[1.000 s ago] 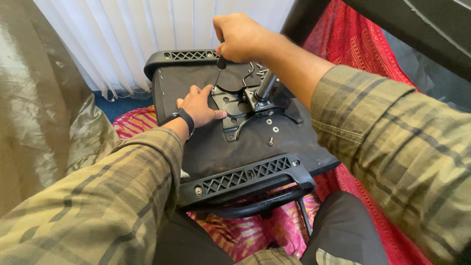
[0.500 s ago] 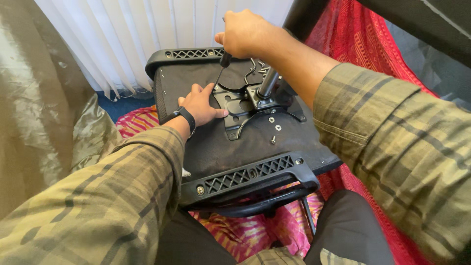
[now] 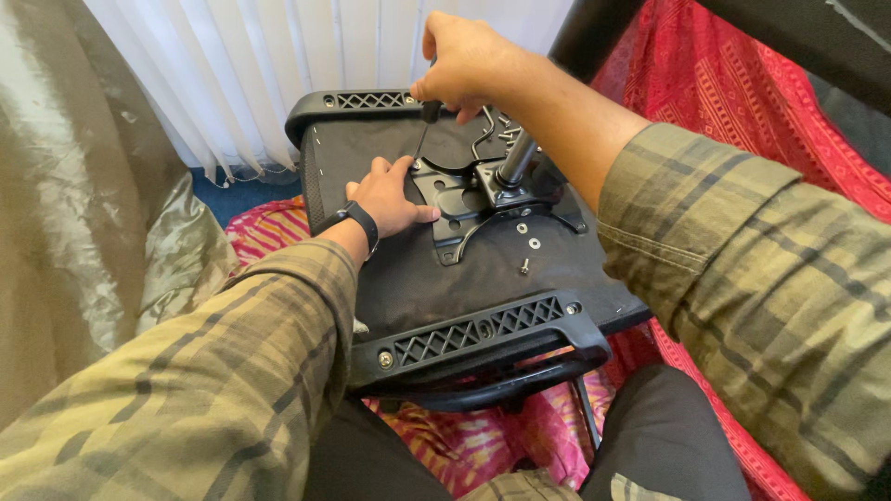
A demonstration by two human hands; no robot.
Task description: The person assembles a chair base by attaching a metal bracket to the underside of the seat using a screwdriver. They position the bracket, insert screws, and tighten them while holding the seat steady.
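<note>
An upturned black chair seat (image 3: 408, 278) lies across my lap, its underside up. A black metal mounting plate (image 3: 464, 199) with a grey cylinder stub (image 3: 516, 160) sits on it. My right hand (image 3: 469, 60) grips a screwdriver (image 3: 425, 125) held upright, its tip at the plate's left corner. My left hand (image 3: 390, 197), with a black wristband, rests flat on the seat beside the plate, fingers touching its edge. Loose washers and a screw (image 3: 529, 243) lie on the seat just right of the plate.
White curtains (image 3: 278, 65) hang behind the seat. A shiny olive fabric (image 3: 74, 213) fills the left side. A red patterned cloth (image 3: 742, 102) covers the right, with a dark object (image 3: 817, 28) at the top right. A black armrest bracket (image 3: 483, 334) faces me.
The view has shifted slightly. My right hand and the screwdriver stay at the plate's corner, with the hand a little turned. My left hand has not moved from the seat.
</note>
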